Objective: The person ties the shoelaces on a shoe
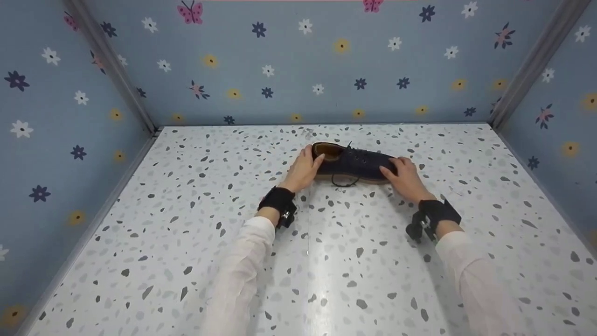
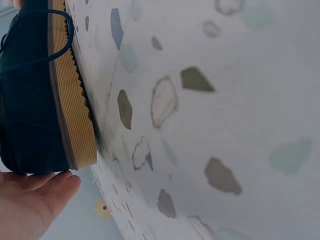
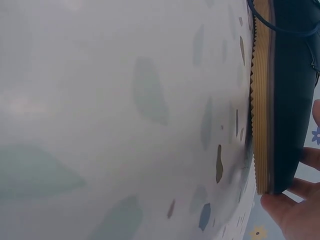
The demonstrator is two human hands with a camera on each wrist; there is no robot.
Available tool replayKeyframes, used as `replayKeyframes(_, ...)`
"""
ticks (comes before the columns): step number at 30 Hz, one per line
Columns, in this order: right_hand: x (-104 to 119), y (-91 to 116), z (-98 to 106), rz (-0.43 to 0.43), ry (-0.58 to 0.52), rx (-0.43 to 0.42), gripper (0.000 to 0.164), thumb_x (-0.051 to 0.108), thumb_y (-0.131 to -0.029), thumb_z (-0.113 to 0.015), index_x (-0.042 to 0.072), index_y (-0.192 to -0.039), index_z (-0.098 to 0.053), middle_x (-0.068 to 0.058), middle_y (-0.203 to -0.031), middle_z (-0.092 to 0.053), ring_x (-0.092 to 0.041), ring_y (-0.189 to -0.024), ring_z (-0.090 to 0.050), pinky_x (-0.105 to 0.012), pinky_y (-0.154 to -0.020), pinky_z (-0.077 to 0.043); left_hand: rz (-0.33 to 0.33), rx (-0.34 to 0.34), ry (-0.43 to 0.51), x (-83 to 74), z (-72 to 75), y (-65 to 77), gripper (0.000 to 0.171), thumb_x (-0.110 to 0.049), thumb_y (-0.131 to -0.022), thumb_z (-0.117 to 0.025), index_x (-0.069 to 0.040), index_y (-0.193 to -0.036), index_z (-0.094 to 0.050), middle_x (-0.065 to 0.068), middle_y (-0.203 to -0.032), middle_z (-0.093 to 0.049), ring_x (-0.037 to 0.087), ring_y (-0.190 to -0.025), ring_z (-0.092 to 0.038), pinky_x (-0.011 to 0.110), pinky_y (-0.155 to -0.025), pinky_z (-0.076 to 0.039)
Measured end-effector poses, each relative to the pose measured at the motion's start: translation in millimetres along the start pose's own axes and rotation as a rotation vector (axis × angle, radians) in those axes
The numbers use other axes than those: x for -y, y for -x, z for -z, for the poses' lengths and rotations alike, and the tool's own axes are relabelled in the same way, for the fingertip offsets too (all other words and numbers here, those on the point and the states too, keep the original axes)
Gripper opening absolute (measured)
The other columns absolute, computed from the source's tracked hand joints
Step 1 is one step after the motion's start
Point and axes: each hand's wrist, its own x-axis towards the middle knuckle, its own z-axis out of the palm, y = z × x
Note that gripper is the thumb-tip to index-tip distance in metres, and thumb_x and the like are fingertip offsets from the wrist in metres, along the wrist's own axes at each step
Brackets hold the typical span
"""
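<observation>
A dark navy lace-up shoe (image 1: pixel 373 164) stands sole down on the speckled tabletop, its heel to the left and toe to the right. Its inside is tan, and a ribbed tan sole (image 2: pixel 70 90) shows in the left wrist view. One lace (image 1: pixel 344 185) loops down over the near side. My left hand (image 1: pixel 302 171) holds the heel, fingers round the back and thumb by the opening. At the other end, my right hand (image 1: pixel 405 178) grips the toe, thumb on the near side and fingers around the tip. In the right wrist view its fingertips touch the toe (image 3: pixel 285 170).
The white tabletop (image 1: pixel 326 261) has grey speckles. A blue flowered panel (image 1: pixel 289 60) rises behind it, close beyond the shoe, and similar panels stand at left and right. Each wrist wears a black strap (image 1: pixel 278 199) with a small device.
</observation>
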Motion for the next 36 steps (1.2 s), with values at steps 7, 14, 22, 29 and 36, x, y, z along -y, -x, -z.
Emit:
replayKeyframes(7, 1.7, -1.5, -3.0, -0.023, 0.005, 0.002, 0.059, 0.047, -0.07, -0.031, 0.006, -0.111, -0.027, -0.016, -0.114, -0.015, -0.028, -0.101, -0.014, -0.041, -0.078, -0.012, -0.015, -0.057, -0.043, -2.6, 3.5, 2.2, 0.051, -0.044, -0.074, -0.019, -0.005, -0.107, -0.023, 0.008, -0.097, -0.034, 0.016, -0.082, -0.039, 0.026, -0.067, -0.031)
replayKeyframes(14, 4.2, -2.9, -5.1, -0.034, -0.001, 0.035, 0.06, 0.048, -0.07, -0.03, 0.006, -0.113, -0.024, -0.015, -0.115, -0.011, -0.027, -0.103, -0.009, -0.04, -0.079, -0.011, -0.054, -0.076, -0.102, -5.8, 6.8, 10.1, 0.049, -0.04, -0.076, -0.021, -0.003, -0.108, -0.026, 0.01, -0.097, -0.034, 0.017, -0.082, -0.039, 0.027, -0.067, -0.031)
replayKeyframes(22, 4.7, -5.8, -5.9, -0.027, -0.009, 0.04, 0.061, 0.048, -0.069, -0.03, 0.005, -0.112, -0.023, -0.015, -0.116, -0.009, -0.026, -0.103, -0.009, -0.039, -0.079, -0.009, -0.047, -0.079, -0.127, -11.9, 10.6, 20.6, 0.046, -0.042, -0.075, -0.023, -0.005, -0.1, -0.031, 0.006, -0.084, -0.035, 0.015, -0.066, -0.042, 0.026, -0.055, -0.035)
replayKeyframes(29, 3.5, -7.8, -6.7, -0.043, -0.018, 0.092, 0.062, 0.049, -0.069, -0.028, 0.008, -0.115, -0.018, -0.011, -0.118, -0.004, -0.023, -0.104, -0.006, -0.04, -0.079, -0.009, -0.025, -0.06, -0.159, -17.1, 13.3, 27.9, 0.044, -0.044, -0.074, -0.019, -0.007, -0.094, -0.032, 0.005, -0.077, -0.034, 0.016, -0.056, -0.042, 0.027, -0.049, -0.034)
replayKeyframes(36, 3.4, -8.5, -6.8, -0.024, -0.03, 0.133, 0.062, 0.049, -0.07, -0.028, 0.007, -0.115, -0.017, -0.008, -0.119, -0.001, -0.021, -0.104, -0.004, -0.038, -0.08, -0.007, -0.01, -0.067, -0.201, -22.2, 14.2, 33.3, 0.037, -0.04, -0.076, -0.021, -0.008, -0.091, -0.031, 0.005, -0.073, -0.035, 0.016, -0.056, -0.043, 0.028, -0.048, -0.034)
